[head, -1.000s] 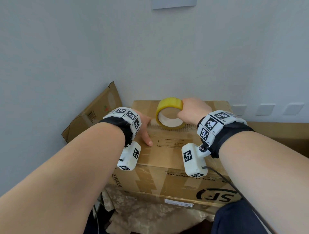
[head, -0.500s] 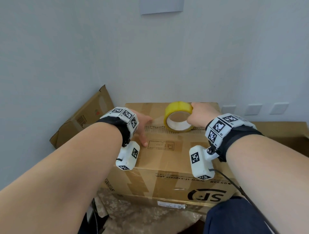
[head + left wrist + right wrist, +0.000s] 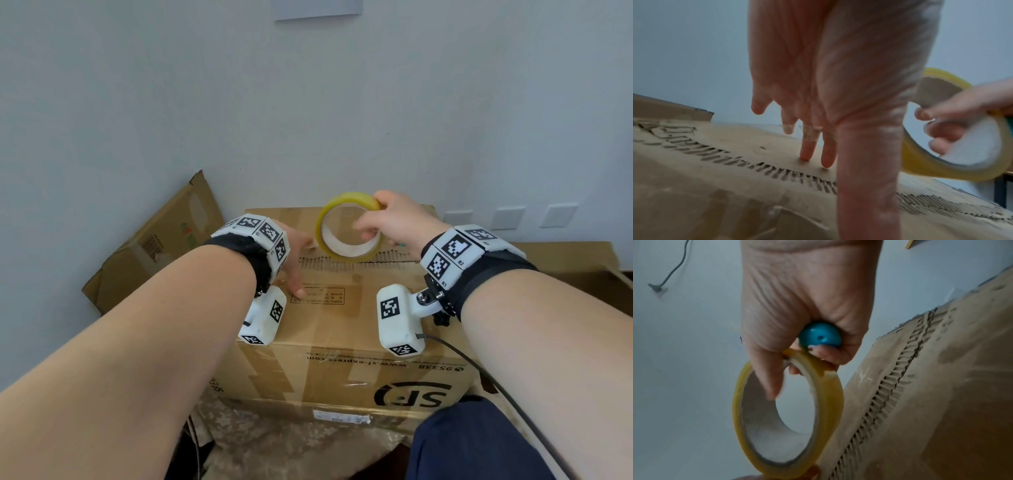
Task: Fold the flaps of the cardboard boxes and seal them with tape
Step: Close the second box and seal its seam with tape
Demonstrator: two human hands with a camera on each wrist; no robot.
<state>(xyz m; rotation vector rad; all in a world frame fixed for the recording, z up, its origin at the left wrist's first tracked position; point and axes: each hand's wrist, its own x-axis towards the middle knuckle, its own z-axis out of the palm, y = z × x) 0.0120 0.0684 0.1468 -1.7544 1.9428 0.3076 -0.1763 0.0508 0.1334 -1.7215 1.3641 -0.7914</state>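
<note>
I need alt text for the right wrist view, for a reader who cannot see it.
A right hand grips a yellow tape roll by its rim, with a blue object tucked in the palm. The roll hangs beside a cardboard box whose flap seam is not yet taped.

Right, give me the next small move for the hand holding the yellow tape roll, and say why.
Probably draw the yellow roll of tape rightward along the jagged seam between the flaps of the brown cardboard box. The right hand grips the roll just above that seam, the left hand presses straight fingers on the flap beside it, and the seam ahead looks untaped.
</note>
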